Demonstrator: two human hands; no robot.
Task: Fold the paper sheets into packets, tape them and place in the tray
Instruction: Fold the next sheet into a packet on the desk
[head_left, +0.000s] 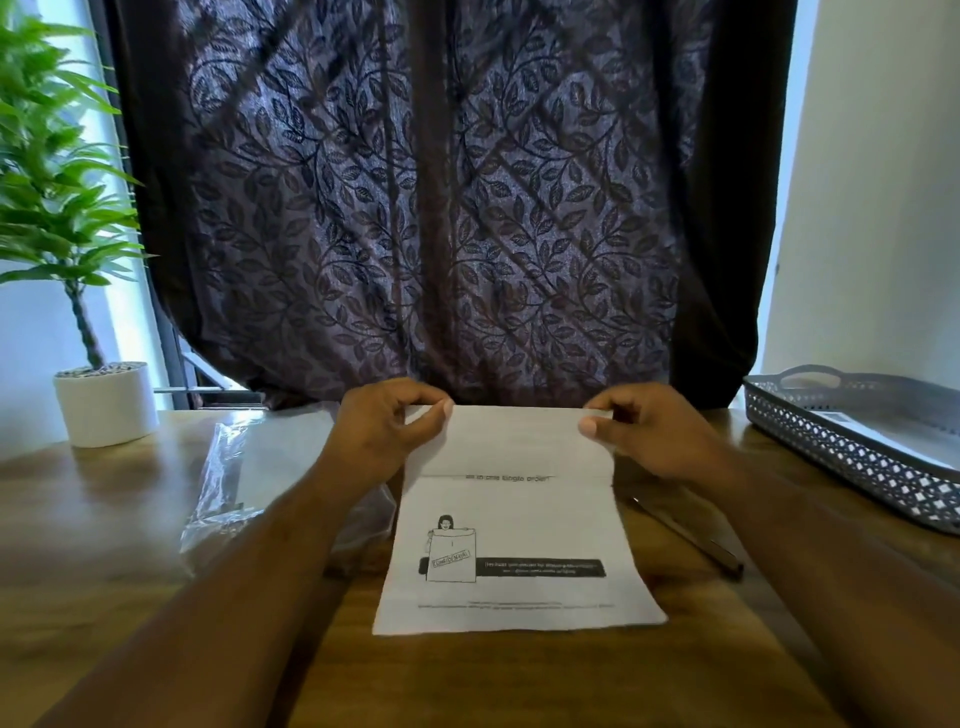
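A printed white paper sheet (519, 525) lies on the wooden table (104, 519) in front of me, its far part folded over toward me as a flap whose edge crosses the sheet. My left hand (382, 431) pinches the far left corner at the fold. My right hand (649, 431) pinches the far right corner. A grey perforated tray (831, 441) stands at the right, holding a white folded paper (878, 434).
A clear plastic bag (223, 478) lies left of the sheet. A dark pen (691, 538) lies right of it. A potted green plant (104, 402) stands at the far left. A dark leaf-patterned curtain (441, 208) hangs behind the table.
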